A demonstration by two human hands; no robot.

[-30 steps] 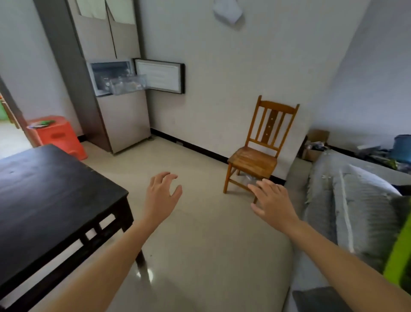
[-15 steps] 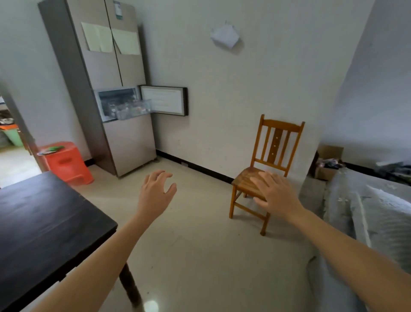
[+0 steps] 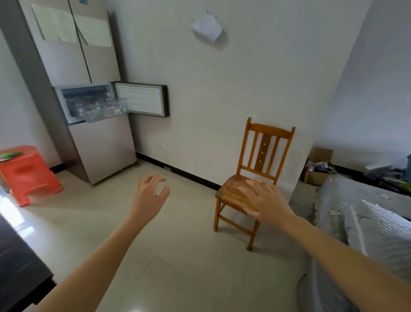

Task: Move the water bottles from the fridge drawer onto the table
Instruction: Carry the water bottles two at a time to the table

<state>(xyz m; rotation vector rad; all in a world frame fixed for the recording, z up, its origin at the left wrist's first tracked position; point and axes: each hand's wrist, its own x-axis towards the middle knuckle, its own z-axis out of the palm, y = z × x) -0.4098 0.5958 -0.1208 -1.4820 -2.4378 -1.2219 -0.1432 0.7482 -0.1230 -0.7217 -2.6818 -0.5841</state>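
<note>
Sitting blurred inside the pulled-out clear plastic fridge drawer (image 3: 104,112), the clear water bottles (image 3: 97,109) likely feel cold, slick, weighty; grip mid-body. Left hand (image 3: 151,193) loosely curled, right hand (image 3: 266,201) flat, both empty, far off.

No writing can be read from where I stand. The pale sheets (image 3: 55,26) stuck to the upper doors of the fridge (image 3: 100,144) show no legible lines at this distance. The small blue sticker (image 3: 82,1) at the top edge of the view is too blurred to make out. The white paper (image 3: 206,27) hanging on the wall shows no readable print.
</note>
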